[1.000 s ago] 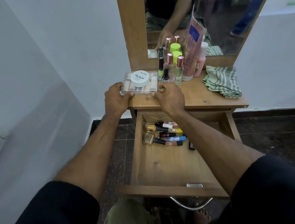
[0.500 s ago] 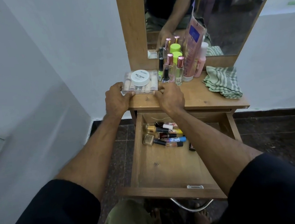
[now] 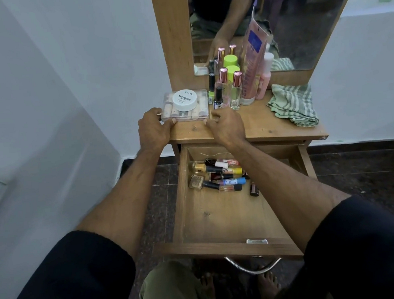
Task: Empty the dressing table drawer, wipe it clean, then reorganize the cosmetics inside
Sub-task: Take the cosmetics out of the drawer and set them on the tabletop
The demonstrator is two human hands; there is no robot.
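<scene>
Drawer [image 3: 223, 221] pulled fully out under my arms, wood, metal handle on its front. Front part of its floor bare; a loose heap of small bottles and tubes [image 3: 217, 175] lies on its side at the back, one dark tube [image 3: 254, 189] just apart to the right. On the tabletop [image 3: 267, 125], clear flat box of nail polishes [image 3: 185, 107] sits at the left front corner, a white round jar [image 3: 185, 100] on top of it. Upright bottles [image 3: 227, 89] grouped beside it against the mirror, tall pink tube [image 3: 252, 61] leaning there. Green striped cloth [image 3: 292, 104] crumpled at right.
</scene>
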